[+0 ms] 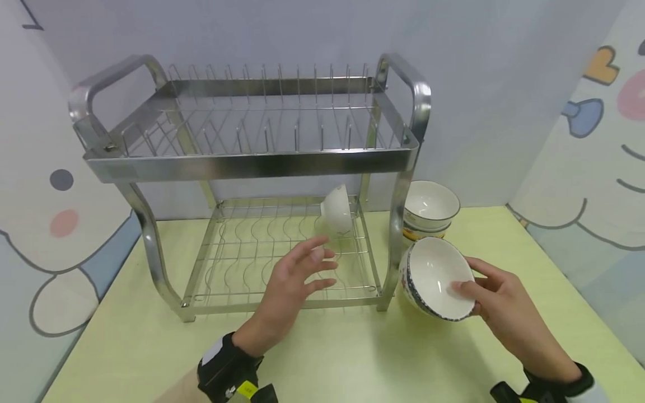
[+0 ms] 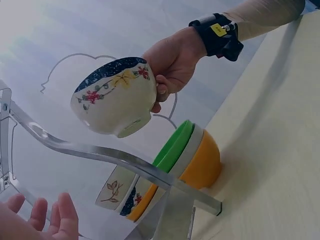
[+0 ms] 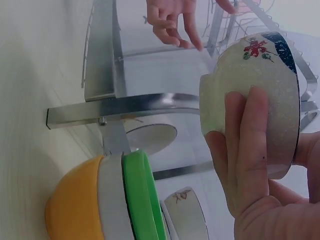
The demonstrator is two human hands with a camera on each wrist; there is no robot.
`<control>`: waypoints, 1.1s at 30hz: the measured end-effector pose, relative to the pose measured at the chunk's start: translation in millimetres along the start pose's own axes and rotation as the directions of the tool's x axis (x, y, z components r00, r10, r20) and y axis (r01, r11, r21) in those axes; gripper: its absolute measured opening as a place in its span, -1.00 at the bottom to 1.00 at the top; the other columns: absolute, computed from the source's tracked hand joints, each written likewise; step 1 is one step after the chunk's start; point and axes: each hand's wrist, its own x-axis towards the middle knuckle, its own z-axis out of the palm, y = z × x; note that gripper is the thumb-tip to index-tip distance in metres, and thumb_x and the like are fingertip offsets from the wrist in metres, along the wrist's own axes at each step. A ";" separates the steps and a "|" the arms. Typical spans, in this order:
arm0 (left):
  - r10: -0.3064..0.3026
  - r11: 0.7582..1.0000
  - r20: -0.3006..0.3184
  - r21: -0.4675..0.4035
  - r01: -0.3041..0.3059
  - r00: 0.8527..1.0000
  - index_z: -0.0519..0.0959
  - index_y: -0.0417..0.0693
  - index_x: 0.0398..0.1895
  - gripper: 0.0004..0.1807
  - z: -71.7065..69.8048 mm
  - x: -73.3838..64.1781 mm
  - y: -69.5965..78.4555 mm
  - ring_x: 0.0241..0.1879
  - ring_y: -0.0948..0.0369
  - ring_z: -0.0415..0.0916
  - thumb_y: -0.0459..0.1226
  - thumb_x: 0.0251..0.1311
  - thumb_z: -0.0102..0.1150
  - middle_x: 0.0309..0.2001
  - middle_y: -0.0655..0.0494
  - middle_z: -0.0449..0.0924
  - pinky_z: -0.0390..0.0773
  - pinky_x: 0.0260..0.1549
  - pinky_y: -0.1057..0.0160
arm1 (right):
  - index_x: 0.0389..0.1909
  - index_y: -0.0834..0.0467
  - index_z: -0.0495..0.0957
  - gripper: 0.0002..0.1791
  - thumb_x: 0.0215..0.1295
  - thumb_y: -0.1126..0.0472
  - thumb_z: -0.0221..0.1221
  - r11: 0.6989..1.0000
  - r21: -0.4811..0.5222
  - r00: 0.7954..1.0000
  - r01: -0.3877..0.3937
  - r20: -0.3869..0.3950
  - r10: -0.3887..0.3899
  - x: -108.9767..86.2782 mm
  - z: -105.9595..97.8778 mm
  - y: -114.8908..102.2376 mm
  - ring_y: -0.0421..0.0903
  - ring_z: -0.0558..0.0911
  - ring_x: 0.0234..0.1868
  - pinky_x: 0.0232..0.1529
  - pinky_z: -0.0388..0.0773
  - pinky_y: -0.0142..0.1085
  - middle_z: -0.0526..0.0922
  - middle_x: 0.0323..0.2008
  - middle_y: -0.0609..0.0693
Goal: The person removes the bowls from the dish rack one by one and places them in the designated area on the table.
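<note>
A two-tier stainless steel dish rack (image 1: 252,162) fills the left and centre of the head view, standing on a pale green table (image 1: 342,358). On its lower wire shelf, toward the right, a white bowl (image 1: 336,210) rests on its side. Just below centre, the left hand (image 1: 294,282) hovers in front of that shelf with fingers spread and relaxed, holding nothing. Right of the rack's front leg, the right hand (image 1: 504,305) grips a floral-patterned bowl (image 1: 435,277) by its rim, thumb inside and fingers behind, tilted with its opening toward the camera and lifted off the table. Behind it, at centre right, a stack of bowls (image 1: 430,212) sits on the table beside the rack.
</note>
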 end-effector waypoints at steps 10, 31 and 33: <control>0.102 0.978 -0.070 0.187 -0.087 0.992 0.34 -0.03 0.24 -0.55 -21.3 24.4 -6.2 0.00 0.00 0.43 -0.20 0.31 0.09 0.04 -0.16 0.41 0.49 -0.01 -0.09 | 0.17 0.32 0.40 -0.58 0.28 0.40 0.14 1.000 0.008 0.998 0.028 -0.049 -0.027 9.6 -13.6 5.8 0.02 0.65 -0.38 -0.48 0.69 -0.19 0.69 -0.23 0.03; -0.167 0.868 -0.190 0.436 0.236 0.968 0.23 0.19 0.32 -0.13 -37.5 87.0 -9.9 0.16 0.08 0.22 0.34 -0.05 0.14 0.25 -0.01 0.24 0.34 0.07 -0.17 | 0.03 0.43 0.35 -0.53 0.34 0.12 0.14 0.921 -0.387 0.988 -0.051 -0.155 -0.011 23.7 -31.7 16.6 0.14 0.65 -0.60 -0.51 0.69 -0.20 0.69 -0.40 0.18; -0.165 0.852 -0.197 0.465 0.241 0.966 0.22 0.20 0.32 -0.11 -39.5 92.8 -13.7 0.17 0.06 0.21 0.35 -0.06 0.14 0.27 -0.02 0.22 0.35 0.04 -0.20 | -0.06 0.46 0.35 -0.57 0.35 0.13 0.12 0.908 -0.414 0.988 -0.054 -0.154 -0.011 25.1 -30.9 18.8 0.12 0.65 -0.63 -0.57 0.68 -0.17 0.68 -0.45 0.23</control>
